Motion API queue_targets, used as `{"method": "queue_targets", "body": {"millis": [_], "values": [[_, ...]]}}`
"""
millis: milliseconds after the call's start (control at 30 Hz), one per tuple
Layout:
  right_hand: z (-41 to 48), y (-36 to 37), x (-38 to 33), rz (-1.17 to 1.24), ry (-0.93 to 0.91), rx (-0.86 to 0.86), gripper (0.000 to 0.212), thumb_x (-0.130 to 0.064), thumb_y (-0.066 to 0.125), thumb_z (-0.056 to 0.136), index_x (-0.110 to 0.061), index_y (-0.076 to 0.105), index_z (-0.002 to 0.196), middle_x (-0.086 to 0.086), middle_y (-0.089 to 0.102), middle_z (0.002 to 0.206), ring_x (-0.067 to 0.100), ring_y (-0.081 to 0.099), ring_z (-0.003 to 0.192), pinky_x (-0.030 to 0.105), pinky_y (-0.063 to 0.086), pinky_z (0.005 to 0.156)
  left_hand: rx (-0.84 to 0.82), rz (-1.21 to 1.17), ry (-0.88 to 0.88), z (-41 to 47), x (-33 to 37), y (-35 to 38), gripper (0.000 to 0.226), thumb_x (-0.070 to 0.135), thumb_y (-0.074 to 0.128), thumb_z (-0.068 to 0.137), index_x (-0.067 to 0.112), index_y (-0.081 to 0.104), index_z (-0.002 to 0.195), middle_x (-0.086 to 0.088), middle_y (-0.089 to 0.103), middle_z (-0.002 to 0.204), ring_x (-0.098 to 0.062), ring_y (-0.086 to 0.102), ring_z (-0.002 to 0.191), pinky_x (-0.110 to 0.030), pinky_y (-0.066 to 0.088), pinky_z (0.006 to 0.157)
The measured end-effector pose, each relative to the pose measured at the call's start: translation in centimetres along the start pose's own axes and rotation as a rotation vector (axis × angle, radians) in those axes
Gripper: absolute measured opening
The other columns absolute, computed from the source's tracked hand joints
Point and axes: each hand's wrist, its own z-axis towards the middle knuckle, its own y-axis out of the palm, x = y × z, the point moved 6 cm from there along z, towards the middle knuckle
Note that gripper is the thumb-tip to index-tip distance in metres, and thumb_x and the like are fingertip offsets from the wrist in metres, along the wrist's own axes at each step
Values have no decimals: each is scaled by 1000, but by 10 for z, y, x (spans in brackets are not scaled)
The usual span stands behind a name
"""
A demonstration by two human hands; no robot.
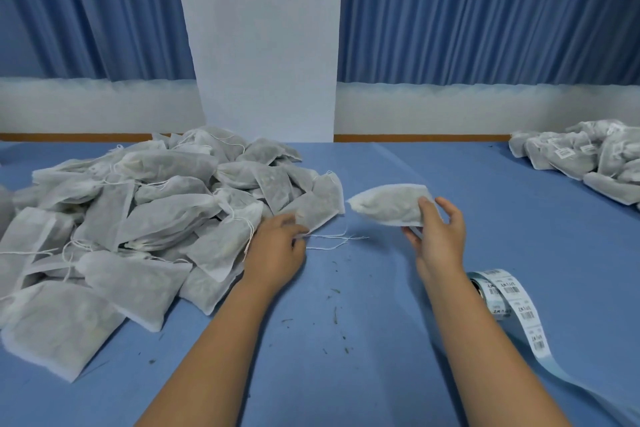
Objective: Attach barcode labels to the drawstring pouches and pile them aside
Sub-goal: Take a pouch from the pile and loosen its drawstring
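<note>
A big heap of unlabelled white drawstring pouches (138, 218) covers the left of the blue table. My left hand (277, 250) rests at the heap's right edge, its fingers pinching the lower corner of a pouch (320, 204) whose strings trail to the right. My right hand (440, 236) holds one pouch (388, 203) lifted above the table, thumb on its right end. A roll of barcode labels (498, 291) lies right of my right forearm, its strip (533, 336) running toward the near right corner.
A pile of labelled pouches (588, 156) sits at the far right of the table. Small dark crumbs are scattered on the blue table (346, 322) between my arms. A white pillar and blue curtains stand behind the table's far edge.
</note>
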Motion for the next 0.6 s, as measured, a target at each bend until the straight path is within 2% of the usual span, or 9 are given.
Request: {"method": "queue_targets", "body": {"millis": [67,133,167,233,300,367,467,533,600], "values": [[-1,5,1,-18,49,-63,34,-21,69,90,-9,58,120,4,67,111,19,68,98,26,57,64,128,-165,-21,-3,14,-15,24,7,57,93,13,76,107,3,66,117,-15,58,113,-27,40,97],[-5,14,1,-26,101,-195,22,-23,71,89,-11,67,107,2,75,100,17,72,92,25,57,62,85,-450,-119,-5,28,-24,20,22,63,93,22,73,111,18,66,108,5,59,102,-24,46,93],[-8,20,3,-49,125,-261,20,-24,71,88,-12,70,104,1,76,97,16,73,90,26,58,64,-29,-595,-181,-6,35,-22,27,38,67,89,26,71,114,20,68,106,8,61,98,-23,48,89],[-16,31,9,-114,154,-375,23,-27,72,87,-9,71,103,5,76,99,18,73,92,28,58,70,-342,-727,-255,-12,50,-13,40,60,67,77,31,74,104,17,74,97,2,69,87,-16,49,75],[-25,42,16,-152,167,-476,28,-28,70,89,-5,70,105,8,76,100,21,73,93,27,57,70,-532,-759,-282,-21,59,2,26,50,74,80,24,75,85,11,72,78,-6,66,70,-13,46,64],[-36,51,22,-138,213,-550,32,-30,64,94,-1,69,107,12,75,99,21,73,89,25,57,66,-471,-916,-407,-24,59,13,19,32,74,87,13,72,87,2,68,71,-10,61,62,-16,48,58],[-51,59,34,-115,387,-669,36,-35,56,98,-4,68,113,16,73,103,25,72,90,31,58,68,-257,-1254,-613,-24,50,22,12,19,68,93,8,71,94,-2,74,81,-9,70,69,-18,54,58],[-61,62,41,-200,480,-772,38,-36,59,96,-5,67,115,17,72,106,28,70,92,37,58,75,-141,-1350,-655,-22,43,21,11,15,67,94,5,70,95,-5,76,84,-11,73,72,-19,56,60],[-69,62,44,-332,503,-848,35,-31,65,94,-3,68,115,15,71,103,22,70,83,30,57,70,-13,-1341,-690,-21,34,18,15,12,68,92,-3,68,93,-9,75,80,-14,73,69,-22,57,61]]}}
